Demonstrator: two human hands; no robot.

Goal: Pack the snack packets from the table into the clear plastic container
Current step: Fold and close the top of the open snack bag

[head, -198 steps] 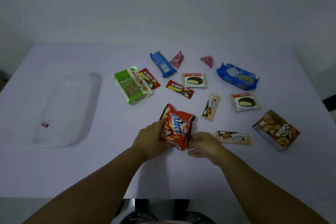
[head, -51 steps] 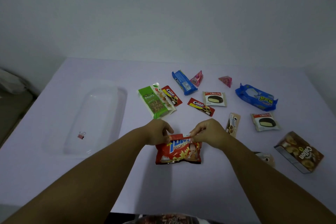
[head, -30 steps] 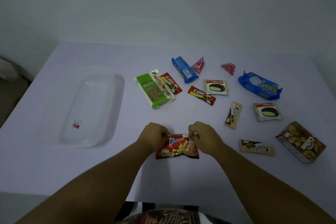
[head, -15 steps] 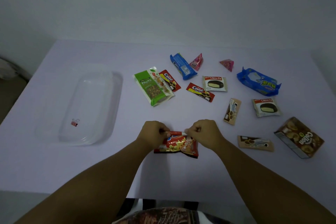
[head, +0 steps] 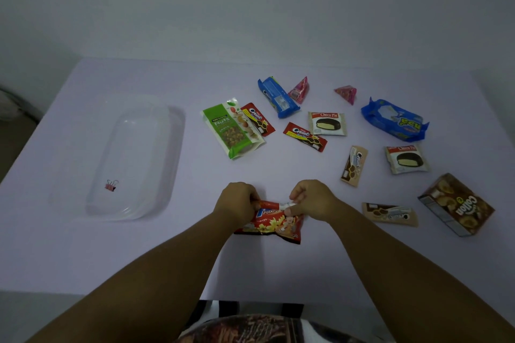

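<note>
A red potato-snack packet [head: 274, 224] lies on the table in front of me, its top edge folded over. My left hand [head: 237, 203] pinches the fold at its left end and my right hand [head: 312, 199] pinches it at the right end. The clear plastic container [head: 156, 164] stands at the left and holds only a small pink binder clip [head: 111, 185]. Several other packets lie beyond: a green nuts pouch [head: 232, 127], two red cookie sachets [head: 304, 136], two choco pie packs [head: 326, 123], a blue biscuit pack [head: 278, 96].
To the right lie a large blue packet [head: 394, 120], two beige cookie sachets [head: 354, 166], a brown Collon box [head: 457, 203] and two small pink triangular sweets [head: 346, 93]. The table's near edge runs below my forearms. A wall stands behind the table.
The red packet's top has been folded down further, so less of its front shows. Both hands stay at the fold's ends, and the view has shifted slightly.
</note>
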